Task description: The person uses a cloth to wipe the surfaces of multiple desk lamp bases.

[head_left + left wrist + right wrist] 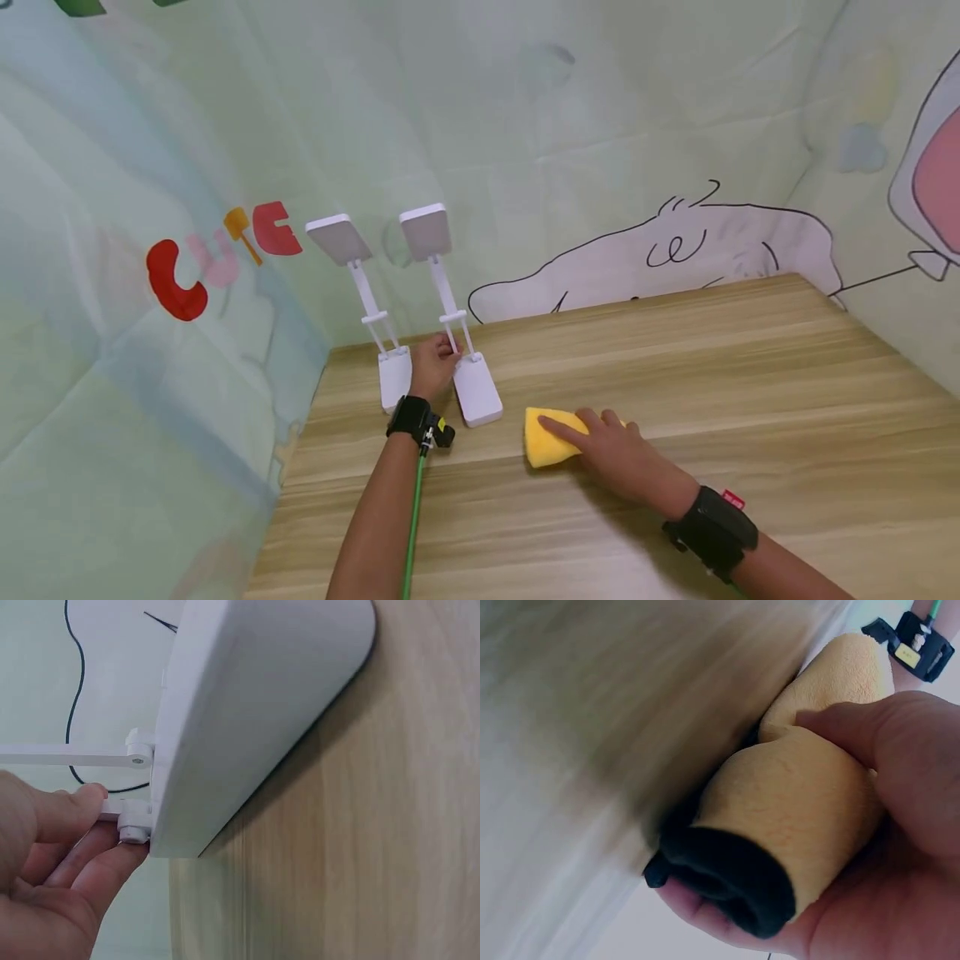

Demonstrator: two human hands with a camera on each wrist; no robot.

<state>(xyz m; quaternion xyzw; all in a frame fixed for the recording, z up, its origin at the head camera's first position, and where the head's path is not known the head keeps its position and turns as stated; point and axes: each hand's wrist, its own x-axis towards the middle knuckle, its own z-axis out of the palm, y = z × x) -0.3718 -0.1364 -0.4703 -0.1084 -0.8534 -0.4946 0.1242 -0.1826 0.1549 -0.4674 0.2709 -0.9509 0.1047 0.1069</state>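
Two white folding stands with flat tilted top plates stand side by side near the back of the table. My left hand (435, 367) is between them and pinches a thin support rod of the right stand (477, 390), close to the hinge on its base, as the left wrist view shows. Just left of that hand is the left stand (395, 377). My right hand (626, 458) grips a folded yellow cloth (550, 437) just above or on the tabletop; I cannot tell which. In the right wrist view, the cloth (787, 787) shows a black underside, and the thumb presses into it.
The wood-grain table (750, 383) runs wide to the right. A printed curtain (525, 183) hangs behind it and down the left side, close to the stands. Black bands with small cameras sit on both wrists, and a green cable (414, 525) runs along the left forearm.
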